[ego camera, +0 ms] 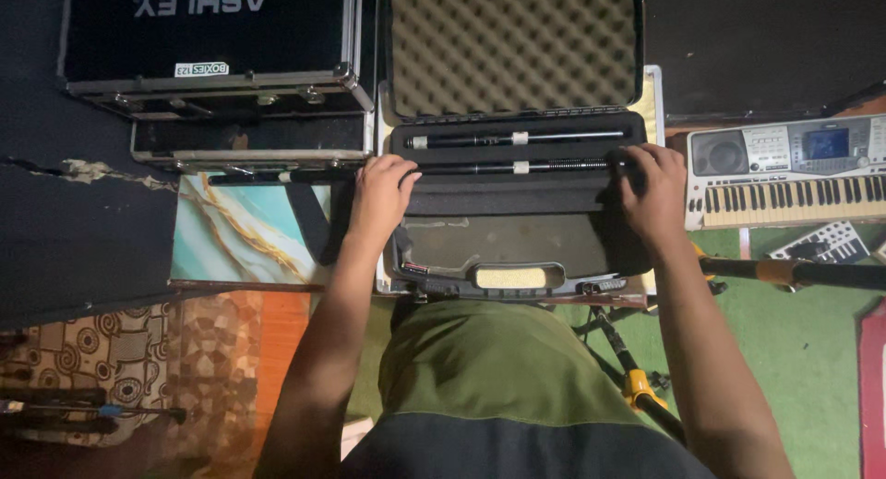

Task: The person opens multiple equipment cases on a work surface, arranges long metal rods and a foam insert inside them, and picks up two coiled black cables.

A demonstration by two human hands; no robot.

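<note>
1. Hands are working at the two ends of one long black rod (517,167): the left hand (381,195) is curling its fingers over the rod's left part, and the right hand (652,195) is closing around its right end.
2. Neither hand is standing wide; both are wrapping narrowly onto the rod, though how firmly the hidden fingertips are gripping cannot be told.
3. Rod's long axis is running left to right, crossing the forearms, so each hand is meeting it from the near side, knuckles pointing far.
4. Its left end is reaching out past the case wall, over the marbled teal board (245,230).
5. Just beyond it, on the far side, a second black rod (517,139) is lying parallel in its slot, untouched and close to both hands.
6. Both rods are sitting in the far part of the open black case (517,248), whose foam-lined lid (512,45) is standing open farther away.
7. A keyboard instrument (794,170) is lying to the right, and a metal-edged flight case (212,54) to the far left.
</note>
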